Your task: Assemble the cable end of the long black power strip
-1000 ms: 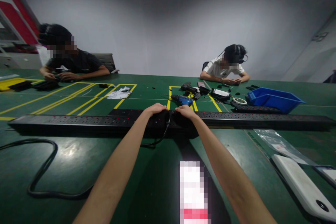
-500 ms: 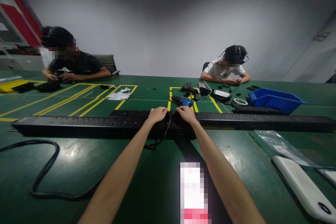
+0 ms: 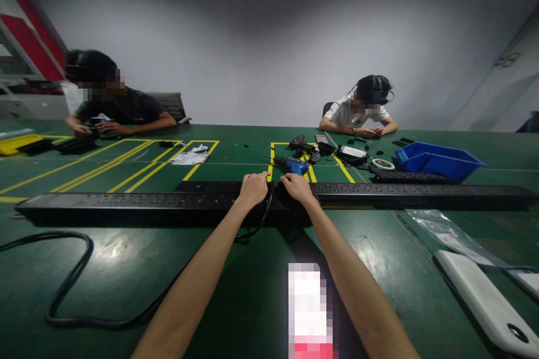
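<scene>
Long black power strips (image 3: 126,208) lie across the green table (image 3: 236,314) in front of me. My left hand (image 3: 254,188) rests on the strip near its middle, fingers bent together. Close to its right, my right hand (image 3: 296,187) is bent over the black part at the centre. What the fingertips pinch, if anything, is too small and hidden to name. Between the hands a black cable (image 3: 268,210) comes down over the strip's front edge. A thicker black cable (image 3: 84,322) loops on the table at the left.
Beyond the strips lie a blue drill (image 3: 295,165), a darker drill (image 3: 302,145), white papers (image 3: 191,155) and a blue bin (image 3: 440,161). A plastic bag (image 3: 450,235) and white device (image 3: 480,297) lie at right. Two people sit across the table.
The whole view has shifted slightly. Both hands stay at the middle of the strips, with the left hand's fingers posed a little differently.
</scene>
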The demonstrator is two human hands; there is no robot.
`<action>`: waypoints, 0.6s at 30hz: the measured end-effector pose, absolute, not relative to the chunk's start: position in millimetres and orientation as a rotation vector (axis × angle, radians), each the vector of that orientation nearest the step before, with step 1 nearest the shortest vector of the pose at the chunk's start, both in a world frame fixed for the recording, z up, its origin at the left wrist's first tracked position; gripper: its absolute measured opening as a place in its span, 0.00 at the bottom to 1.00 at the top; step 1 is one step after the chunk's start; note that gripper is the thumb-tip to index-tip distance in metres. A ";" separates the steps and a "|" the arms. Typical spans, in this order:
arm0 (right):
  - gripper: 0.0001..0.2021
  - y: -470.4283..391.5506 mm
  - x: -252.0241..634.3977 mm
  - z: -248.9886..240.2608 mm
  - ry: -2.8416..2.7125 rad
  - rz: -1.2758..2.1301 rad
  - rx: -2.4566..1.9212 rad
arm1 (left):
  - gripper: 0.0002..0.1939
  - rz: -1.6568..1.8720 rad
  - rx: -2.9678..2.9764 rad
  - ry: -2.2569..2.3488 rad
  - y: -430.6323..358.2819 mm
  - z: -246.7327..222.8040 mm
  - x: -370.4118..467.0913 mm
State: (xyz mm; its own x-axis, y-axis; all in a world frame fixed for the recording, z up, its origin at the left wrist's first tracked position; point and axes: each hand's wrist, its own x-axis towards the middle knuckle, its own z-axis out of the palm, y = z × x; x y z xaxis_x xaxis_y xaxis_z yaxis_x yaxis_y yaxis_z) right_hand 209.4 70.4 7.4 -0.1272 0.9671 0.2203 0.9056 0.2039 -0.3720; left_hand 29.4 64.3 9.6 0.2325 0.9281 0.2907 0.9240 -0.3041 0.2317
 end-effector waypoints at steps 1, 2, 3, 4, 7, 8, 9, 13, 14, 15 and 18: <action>0.23 68.1 207.9 8.7 -2.091 0.184 -1.753 | 0.23 0.565 2.421 1.869 64.1 10.7 30.8; 0.24 65.4 206.0 9.8 -2.107 0.155 -1.762 | 0.23 0.541 2.384 1.889 63.9 11.8 31.8; 0.24 62.4 203.8 10.6 -2.127 0.116 -1.770 | 0.23 0.521 2.349 1.908 63.8 12.9 32.5; 0.25 59.4 201.6 11.3 -2.145 0.070 -1.777 | 0.23 0.507 2.317 1.923 63.7 13.7 32.9; 0.25 52.9 195.4 11.9 -2.186 -0.040 -1.794 | 0.22 0.490 2.260 1.948 64.4 15.4 34.3; 0.25 52.3 193.6 12.1 -2.191 -0.052 -1.805 | 0.23 0.490 2.247 1.955 65.1 15.7 35.2; 0.25 52.6 191.9 12.4 -2.190 -0.050 -1.823 | 0.23 0.490 2.234 1.961 66.0 16.0 36.3; 0.26 57.7 182.0 16.1 -2.134 0.026 -1.945 | 0.23 0.469 2.175 1.969 70.7 16.4 41.6; 0.26 58.4 178.8 17.4 -2.118 0.042 -1.974 | 0.24 0.466 2.173 1.963 71.6 16.3 42.6; 0.25 58.3 175.6 18.4 -2.110 0.050 -1.999 | 0.24 0.465 2.179 1.956 72.1 16.2 43.3; 0.22 54.1 169.3 19.8 -2.146 0.009 -2.005 | 0.23 0.474 2.196 1.963 71.9 14.8 43.9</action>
